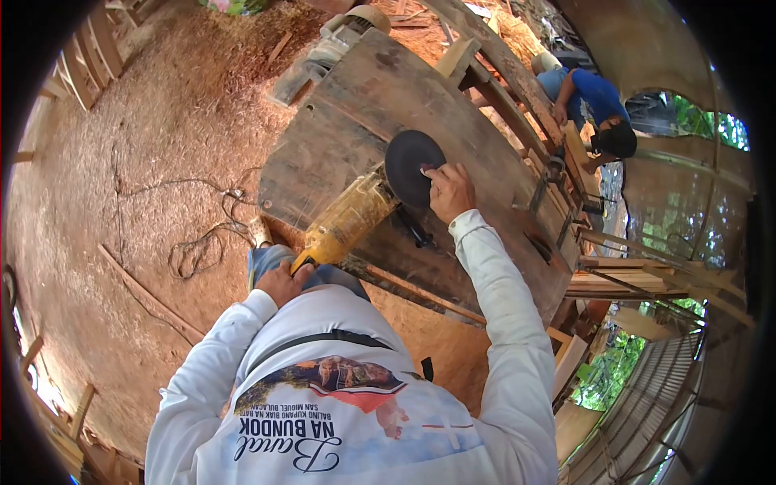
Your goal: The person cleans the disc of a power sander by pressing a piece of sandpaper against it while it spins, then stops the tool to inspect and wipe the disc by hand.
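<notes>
A yellow, scuffed angle grinder (343, 220) lies across the front of the wooden workbench (339, 121), its rear end toward my body. My left hand (281, 283) is closed around its rear handle. A round black disc (408, 153) is on the grinder's head, flat face toward me. My right hand (453, 192) reaches over the disc's right side, fingers pinched together at its centre. Whatever those fingertips hold is too small to make out. The grinder's black side handle (414, 229) sticks out below the disc, over the bench top.
A motor (365, 18) stands at the bench's far end. A cord (194, 246) lies coiled on the sawdust-covered floor at left. Another person (602, 97) in blue bends over wood at upper right. Stacked boards (622, 280) lie at right.
</notes>
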